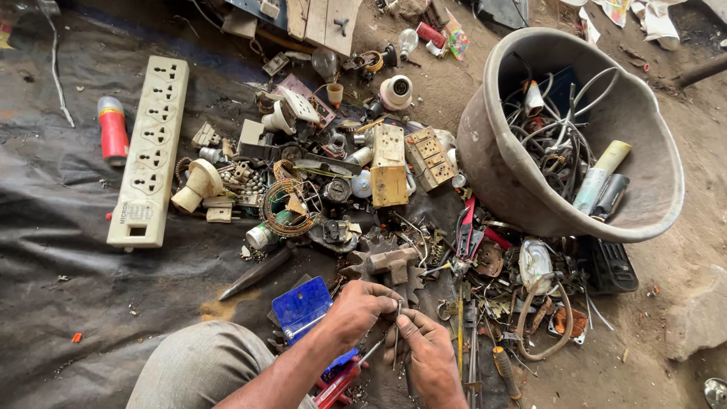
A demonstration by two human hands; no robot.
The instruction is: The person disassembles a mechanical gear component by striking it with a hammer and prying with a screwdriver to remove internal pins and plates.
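Left hand [362, 305] curled narrow around a thin metal piece [397, 326], fingertips pinching its upper end. Right hand [425, 350] just beside and touching, also closed narrow on the same thin metal piece from below. Exact kind of piece too small to tell. Both hands low over a dark sheet [68, 250] spread on the dirt floor.

Just left of the left hand, a blue plastic box lid [301, 307]. Directly beyond the hands, a rusty hammer head [391, 263] among scrap parts. Right of the right hand, red-handled pliers [466, 227] and an orange-handled screwdriver [506, 371]. Well beyond and to the left, a long cream power strip [150, 148] with a red-and-white cylinder [113, 130] beside it. Far beyond and to the right, a large grey tub [485, 151] tilted open, holding tangled wires [556, 136].
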